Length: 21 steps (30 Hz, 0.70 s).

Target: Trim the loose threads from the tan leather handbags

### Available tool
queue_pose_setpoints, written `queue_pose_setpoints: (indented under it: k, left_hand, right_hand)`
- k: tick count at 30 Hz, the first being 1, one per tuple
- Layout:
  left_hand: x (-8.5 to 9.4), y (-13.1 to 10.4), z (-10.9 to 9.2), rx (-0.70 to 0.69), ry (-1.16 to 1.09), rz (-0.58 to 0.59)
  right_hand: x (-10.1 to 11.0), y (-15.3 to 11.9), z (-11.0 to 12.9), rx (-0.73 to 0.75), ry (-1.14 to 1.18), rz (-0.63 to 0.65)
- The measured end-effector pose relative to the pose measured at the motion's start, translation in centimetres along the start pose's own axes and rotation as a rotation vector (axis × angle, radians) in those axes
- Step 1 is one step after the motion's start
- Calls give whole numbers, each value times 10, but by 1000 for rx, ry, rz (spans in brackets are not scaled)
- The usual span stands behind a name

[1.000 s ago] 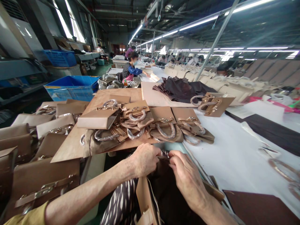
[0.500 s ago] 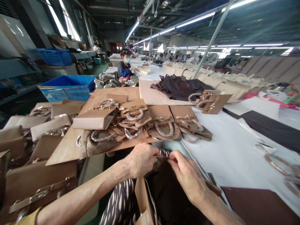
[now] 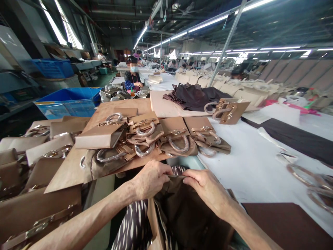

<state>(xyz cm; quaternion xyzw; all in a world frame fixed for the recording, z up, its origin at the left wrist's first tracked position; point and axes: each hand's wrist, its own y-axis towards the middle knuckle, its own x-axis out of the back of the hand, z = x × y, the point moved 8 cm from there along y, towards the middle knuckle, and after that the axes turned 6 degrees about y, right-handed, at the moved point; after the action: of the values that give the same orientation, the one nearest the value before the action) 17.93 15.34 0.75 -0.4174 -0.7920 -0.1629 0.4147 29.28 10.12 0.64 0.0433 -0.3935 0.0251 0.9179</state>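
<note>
Over my lap lies a dark brown fabric lining (image 3: 192,211), and its upper edge is pinched between my two hands. My left hand (image 3: 152,177) has its fingers curled closed on the left part of that edge. A short way to the right, my right hand (image 3: 204,184) grips the same edge between thumb and fingers. Beside the lining, a tan bag panel (image 3: 155,222) stands against my patterned trousers. Just beyond my hands, tan handbags (image 3: 178,135) with plastic-wrapped handles rest on a brown board (image 3: 62,173).
More tan handbags (image 3: 52,205) are heaped at the left. A blue bin (image 3: 69,100) stands behind them. Dark cloth (image 3: 195,95) lies at the back, and a dark brown panel (image 3: 283,222) on the white table (image 3: 249,166). A masked co-worker (image 3: 133,78) sits farther off.
The view has shifted slightly, so the surroundings sit a little farther left. My hands keep hold of the lining's edge, and a bit more of its upper part shows between them.
</note>
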Motion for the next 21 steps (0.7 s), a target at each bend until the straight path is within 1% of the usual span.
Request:
queue_pose_setpoints:
  k: [3,6,8,11,16,21]
  left_hand:
    - [-1,1,0,-7,-23,13]
    - [-3,2,1,-16,-47,20]
    - [-4,3,2,-20,-74,15]
    - [-7,5,4,-19,-107,5]
    - [-7,8,0,-26,-101,-5]
    - [-6,6,-5,-40,-88,-12]
  right_hand:
    - [2,-1,-1,43,-73,-33]
    - [2,-3,-2,69,-91,-25]
    - [3,-4,-3,68,-81,-14]
    - [4,-3,-4,23,-77,-5]
    - [0,4,1,-29,52,97]
    - [-5,11,6,-42,104,154]
